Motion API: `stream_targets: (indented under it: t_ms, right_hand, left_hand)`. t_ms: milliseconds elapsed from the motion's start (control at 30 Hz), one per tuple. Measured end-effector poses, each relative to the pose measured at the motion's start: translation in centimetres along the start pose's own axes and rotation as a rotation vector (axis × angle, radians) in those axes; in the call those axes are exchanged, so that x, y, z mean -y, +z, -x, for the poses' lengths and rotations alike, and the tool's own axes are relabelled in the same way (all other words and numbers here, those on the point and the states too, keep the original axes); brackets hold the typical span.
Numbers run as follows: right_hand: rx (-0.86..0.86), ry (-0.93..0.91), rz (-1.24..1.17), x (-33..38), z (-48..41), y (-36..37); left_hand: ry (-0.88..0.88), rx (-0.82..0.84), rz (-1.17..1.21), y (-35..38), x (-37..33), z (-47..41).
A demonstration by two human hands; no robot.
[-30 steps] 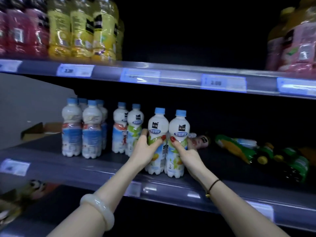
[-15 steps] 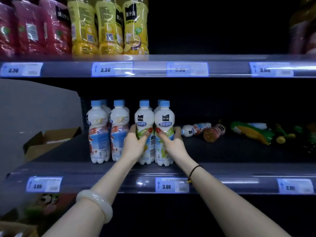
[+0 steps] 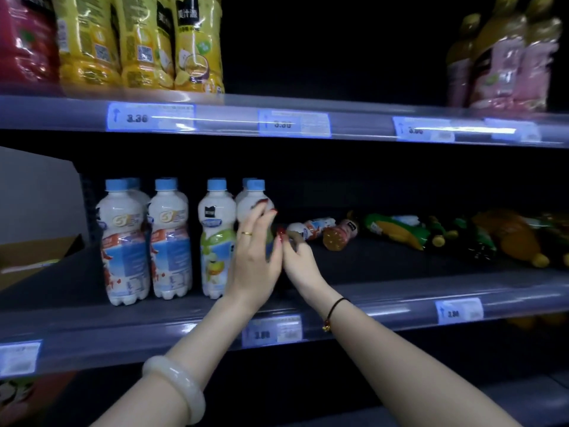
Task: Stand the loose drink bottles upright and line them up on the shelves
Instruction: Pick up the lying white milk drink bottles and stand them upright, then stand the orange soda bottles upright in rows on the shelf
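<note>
Several white drink bottles with blue caps stand upright at the left of the middle shelf [image 3: 400,298]. The right-hand one, a green-label bottle [image 3: 258,192], is mostly covered by my left hand [image 3: 255,260], whose straight fingers rest on its front. My right hand [image 3: 297,260] is just to its right, thumb up against the bottle's side, fingers loosely bent and holding nothing. Beyond it several loose bottles lie on their sides: a small white bottle [image 3: 312,228], an orange-ended bottle [image 3: 338,237], a green and yellow bottle [image 3: 397,231], dark green bottles [image 3: 462,241] and an orange bottle [image 3: 517,238].
Yellow bottles [image 3: 138,41] and red bottles [image 3: 24,41] stand on the top shelf at the left, pink-labelled ones [image 3: 508,60] at the right. A cardboard box [image 3: 30,260] sits left of the shelf. Price tags line the shelf fronts.
Both hands have let go of the two green-label bottles. My left hand moved right onto the front of the right one; my right hand slid off its side. The view shifted slightly.
</note>
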State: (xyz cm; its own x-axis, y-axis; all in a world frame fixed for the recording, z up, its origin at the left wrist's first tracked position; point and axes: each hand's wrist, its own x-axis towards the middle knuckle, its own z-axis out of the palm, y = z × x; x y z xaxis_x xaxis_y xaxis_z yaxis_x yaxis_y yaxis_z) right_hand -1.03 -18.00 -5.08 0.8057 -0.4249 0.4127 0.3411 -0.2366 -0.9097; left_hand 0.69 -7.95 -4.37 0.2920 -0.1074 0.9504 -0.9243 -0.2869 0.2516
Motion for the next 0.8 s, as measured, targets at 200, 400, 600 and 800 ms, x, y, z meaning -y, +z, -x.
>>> stream_targets:
  t_ms: [200,400,600,800]
  right_hand:
    - [-0.108,-0.025,0.175,-0.8,-1.1,-8.7]
    - [-0.278,0.036,0.452,-2.5,-4.0,-19.8]
    - [-0.168,0.095,1.081,-4.8,-10.4,-28.9]
    - [0.071,0.191,1.339,-7.8,-16.0,-33.7]
  left_hand:
    - [-0.15,0.306,0.223,7.1,-4.1,-0.6]
    - [-0.387,0.532,0.365,16.6,-6.4,-2.0]
    - [-0.631,0.634,0.344,27.1,-9.1,-4.7]
    - [-0.917,0.691,0.395,34.1,-10.6,-6.6]
